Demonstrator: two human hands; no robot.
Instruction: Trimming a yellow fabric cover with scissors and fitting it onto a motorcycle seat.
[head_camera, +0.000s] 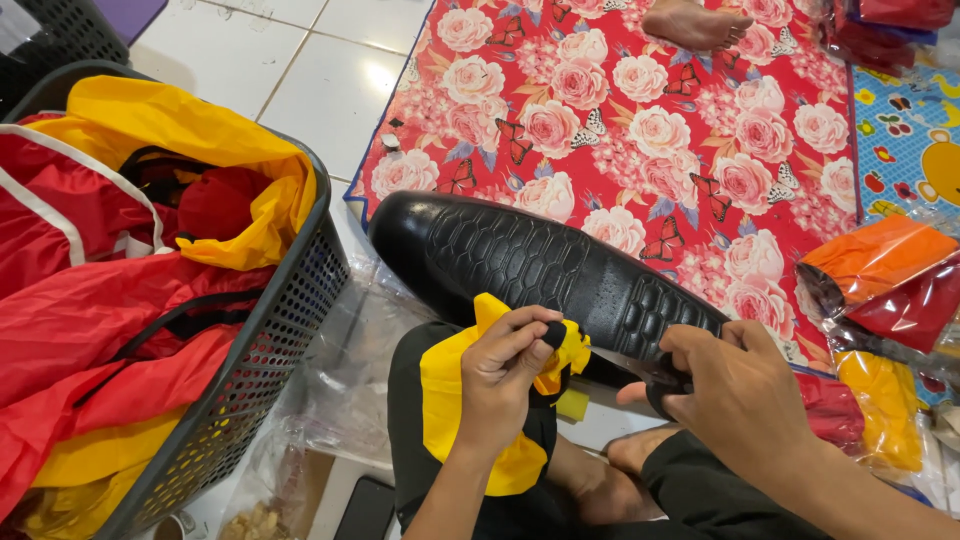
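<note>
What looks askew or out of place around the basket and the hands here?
The dark basket is overfilled: red and yellow garments bulge out and drape over its rim. Clear plastic wrap lies crumpled on the floor beside it. The left hand pinches yellow fabric; the right hand grips a black strap.

Black textured leather-look pouch (540, 265), long and flat with rounded end, embossed in a scale pattern; lies slanted from upper left to lower right, its rounded end over the left edge of the red rose-printed floor mat (700, 150), its lower right end covered by the right hand (740, 395); surface glossy, no opening in view. Yellow-and-black fabric garment (450, 400), thin and crumpled; draped over the person's left knee, just below the pouch; a bunched yellow fold with a black strap end pinched at the left hand (510, 370); upper bunch touching the pouch's lower edge.
</note>
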